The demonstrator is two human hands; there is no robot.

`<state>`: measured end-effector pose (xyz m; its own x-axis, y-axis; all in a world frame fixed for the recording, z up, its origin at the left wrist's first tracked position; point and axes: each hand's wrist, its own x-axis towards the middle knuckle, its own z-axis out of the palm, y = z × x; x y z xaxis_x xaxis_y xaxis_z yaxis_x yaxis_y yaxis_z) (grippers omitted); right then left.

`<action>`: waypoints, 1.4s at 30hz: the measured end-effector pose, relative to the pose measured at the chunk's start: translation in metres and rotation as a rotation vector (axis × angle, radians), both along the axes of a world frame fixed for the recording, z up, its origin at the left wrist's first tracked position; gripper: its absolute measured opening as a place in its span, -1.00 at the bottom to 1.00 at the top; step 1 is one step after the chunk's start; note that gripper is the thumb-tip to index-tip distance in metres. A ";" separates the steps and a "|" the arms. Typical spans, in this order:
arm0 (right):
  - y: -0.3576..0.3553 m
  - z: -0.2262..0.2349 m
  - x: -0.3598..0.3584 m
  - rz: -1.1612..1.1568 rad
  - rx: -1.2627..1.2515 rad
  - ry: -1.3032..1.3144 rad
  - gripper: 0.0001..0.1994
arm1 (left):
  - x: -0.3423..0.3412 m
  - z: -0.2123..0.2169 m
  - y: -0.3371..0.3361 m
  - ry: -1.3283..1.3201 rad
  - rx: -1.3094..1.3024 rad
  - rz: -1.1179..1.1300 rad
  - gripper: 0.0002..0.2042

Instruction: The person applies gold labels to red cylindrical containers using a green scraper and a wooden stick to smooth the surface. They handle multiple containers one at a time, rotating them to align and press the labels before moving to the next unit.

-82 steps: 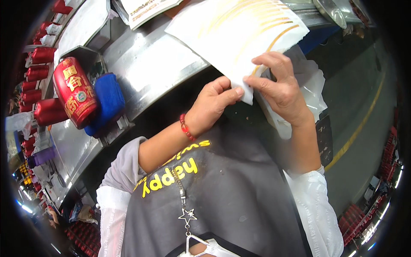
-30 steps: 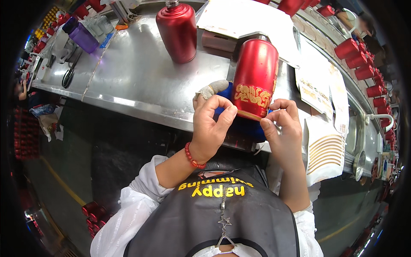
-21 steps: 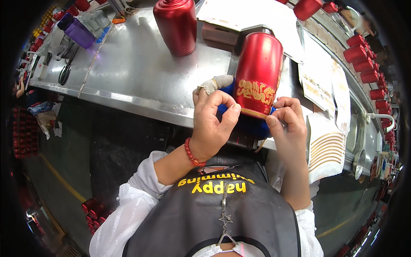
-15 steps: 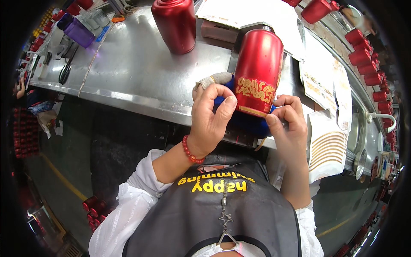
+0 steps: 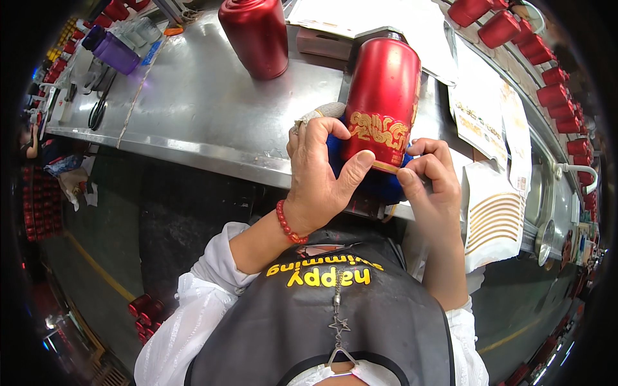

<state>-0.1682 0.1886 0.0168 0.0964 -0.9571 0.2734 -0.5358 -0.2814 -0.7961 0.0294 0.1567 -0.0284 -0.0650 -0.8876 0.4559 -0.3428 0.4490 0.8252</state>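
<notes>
A glossy red bottle (image 5: 384, 77) with gold ornament around its lower part lies tilted on a blue padded support, its base end toward me. My left hand (image 5: 322, 167) is at the bottle's lower left, thumb against its front and index finger at its side. One finger wears a greyish cover (image 5: 328, 111) and reaches partly behind the bottle. My right hand (image 5: 434, 177) is at the lower right edge, thumb and index finger close together; whatever lies between them is too small to make out. Under the base shows blue cloth (image 5: 383, 188).
Another red bottle (image 5: 259, 42) stands farther back on the metal table (image 5: 193, 83). Left are a purple bottle (image 5: 112, 51) and black scissors (image 5: 98, 112). Printed sheets (image 5: 476, 106) and a gold-striped white sheet (image 5: 492, 215) lie right, beside a sink tap (image 5: 579, 170).
My left thumb has moved rightward onto the front of the bottle, and the index finger has come to its side. My right hand stays at the lower right edge. The view has shifted slightly.
</notes>
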 end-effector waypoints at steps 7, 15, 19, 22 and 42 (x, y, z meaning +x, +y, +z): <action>0.000 0.003 0.002 -0.008 0.018 -0.025 -0.86 | 0.000 -0.003 -0.001 0.034 0.035 -0.021 -0.58; -0.003 -0.005 0.000 -0.005 -0.021 0.003 -0.86 | 0.004 -0.010 0.001 0.230 0.177 -0.087 -0.69; -0.001 -0.005 0.002 -0.024 0.047 -0.020 -0.85 | 0.016 -0.012 0.016 -0.037 -0.282 -0.006 -0.75; -0.007 -0.008 -0.002 0.038 0.003 -0.025 -0.84 | 0.019 -0.015 0.021 -0.237 -0.482 -0.031 -0.72; -0.018 -0.005 -0.040 0.342 0.297 -0.125 -0.70 | 0.021 0.014 -0.018 -0.578 -0.852 -0.292 -0.68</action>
